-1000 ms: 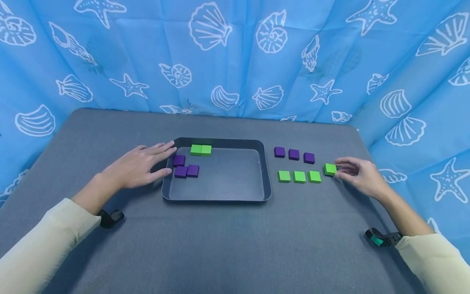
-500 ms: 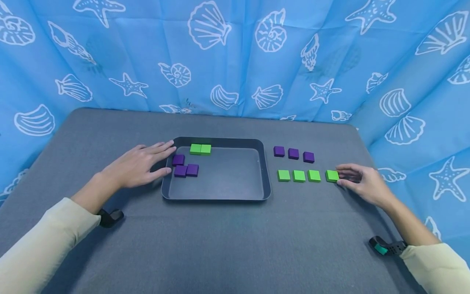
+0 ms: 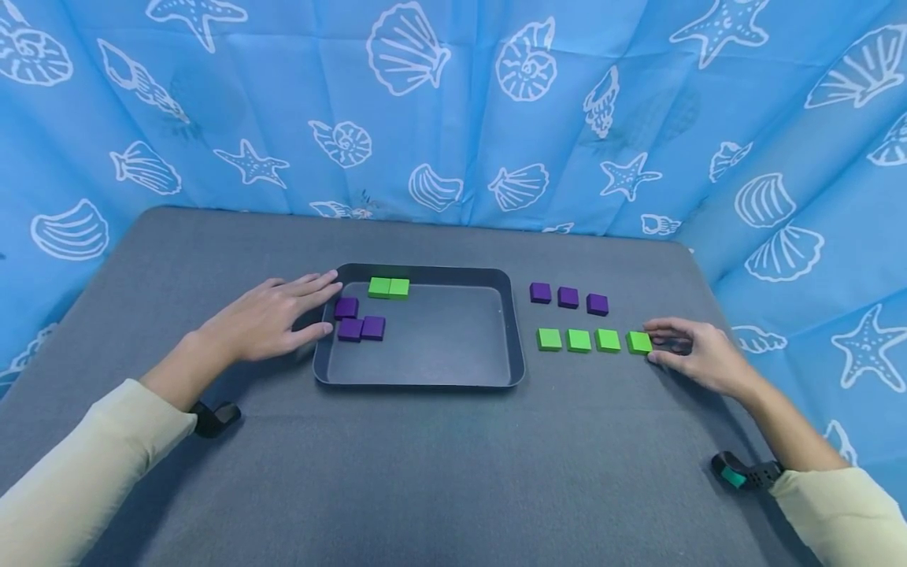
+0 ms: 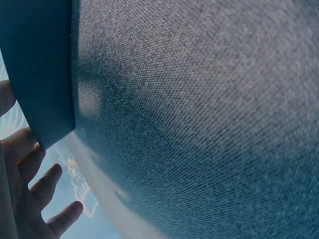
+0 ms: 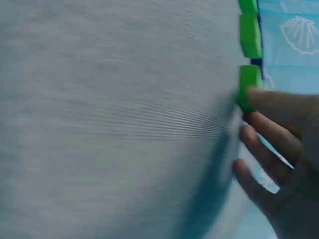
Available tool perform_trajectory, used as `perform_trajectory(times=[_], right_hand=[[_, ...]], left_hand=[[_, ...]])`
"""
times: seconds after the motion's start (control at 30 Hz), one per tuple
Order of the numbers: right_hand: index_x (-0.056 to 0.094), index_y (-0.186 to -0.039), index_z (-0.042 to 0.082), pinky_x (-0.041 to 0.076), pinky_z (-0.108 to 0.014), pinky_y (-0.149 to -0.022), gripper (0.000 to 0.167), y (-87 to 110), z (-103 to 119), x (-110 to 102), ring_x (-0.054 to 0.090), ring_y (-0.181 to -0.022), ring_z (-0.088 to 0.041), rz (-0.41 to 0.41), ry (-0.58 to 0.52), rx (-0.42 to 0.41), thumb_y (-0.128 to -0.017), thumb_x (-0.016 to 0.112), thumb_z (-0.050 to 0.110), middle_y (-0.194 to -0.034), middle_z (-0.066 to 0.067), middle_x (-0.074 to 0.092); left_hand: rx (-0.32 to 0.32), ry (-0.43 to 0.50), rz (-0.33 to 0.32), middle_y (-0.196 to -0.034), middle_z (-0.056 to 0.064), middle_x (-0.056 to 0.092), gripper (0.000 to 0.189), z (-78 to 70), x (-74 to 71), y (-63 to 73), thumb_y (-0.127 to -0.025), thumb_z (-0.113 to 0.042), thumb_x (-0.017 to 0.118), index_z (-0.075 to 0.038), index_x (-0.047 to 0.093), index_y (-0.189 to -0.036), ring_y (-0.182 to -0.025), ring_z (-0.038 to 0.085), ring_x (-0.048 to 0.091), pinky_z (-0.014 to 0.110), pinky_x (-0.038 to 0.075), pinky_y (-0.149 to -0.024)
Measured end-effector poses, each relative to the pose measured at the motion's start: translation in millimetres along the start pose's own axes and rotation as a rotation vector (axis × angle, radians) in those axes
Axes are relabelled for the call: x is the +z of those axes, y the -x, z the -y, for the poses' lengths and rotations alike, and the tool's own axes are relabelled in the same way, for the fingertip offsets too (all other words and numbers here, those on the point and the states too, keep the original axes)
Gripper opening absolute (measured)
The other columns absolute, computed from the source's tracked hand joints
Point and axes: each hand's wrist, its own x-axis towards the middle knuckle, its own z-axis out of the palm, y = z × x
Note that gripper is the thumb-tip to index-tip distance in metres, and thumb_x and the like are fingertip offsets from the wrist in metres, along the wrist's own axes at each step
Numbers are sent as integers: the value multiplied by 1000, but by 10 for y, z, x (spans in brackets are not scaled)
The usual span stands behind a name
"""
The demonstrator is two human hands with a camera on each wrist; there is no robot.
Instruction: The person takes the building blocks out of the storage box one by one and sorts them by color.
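My left hand (image 3: 265,319) touches the left rim of a dark rectangular tray (image 3: 442,339) in the head view, its fingers extended. The left wrist view shows the tray's outer wall (image 4: 40,69) beside those fingers. At the right, my right hand (image 3: 697,358) pinches a small green block (image 3: 639,342) between thumb and fingers. That block sits at the right end of a row with three other green blocks (image 3: 578,341). In the right wrist view the thumb lies against the green block (image 5: 245,79); the fingers are partly behind it.
Three purple blocks (image 3: 568,298) form a row behind the green one. Inside the tray's left part lie two green blocks (image 3: 389,288) side by side and three purple blocks (image 3: 350,329). A blue shell-patterned curtain (image 3: 453,118) hangs behind the grey table (image 3: 425,465).
My right hand has brought the green block toward me into line with the green row, then slightly left toward its neighbour. The left hand stays at the tray.
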Motion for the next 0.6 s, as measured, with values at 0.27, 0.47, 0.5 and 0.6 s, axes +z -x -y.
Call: perform_trajectory(times=[0.27,0.47,0.5,0.6], right_hand=[[52,-136,-7,56,-27,-80,58,-352,261,-322,63,-108,-46,90,-64,10,-88,77,13,-126,-31,60],[55,-136,-1,53,-48,-91,52,-704,704,-343,63,-113,-40,44,-95,-26,-89,76,13,-129,-23,62],[55,-136,0,52,-51,-92,52,-764,782,-329,63,-114,-39,45,-98,-36,-90,75,13,-129,-22,62],[56,-135,1,52,-52,-93,50,-939,1022,-264,64,-114,-37,57,-110,-76,-90,75,12,-129,-20,62]], left_hand=[[8,-14,-9,-162,14,28,70,1,8,-8,-102,-53,45,-10,33,-156,-145,37,33,67,28,-109],[13,-17,-13,-161,14,28,70,-4,7,-10,-102,-53,45,-10,33,-156,-144,37,33,67,29,-109],[14,-15,-13,-161,14,28,70,-5,7,-9,-102,-53,45,-10,33,-156,-144,37,33,67,29,-109],[12,-12,-12,-162,14,28,70,-6,11,0,-102,-52,45,-10,33,-156,-144,38,33,67,29,-109]])
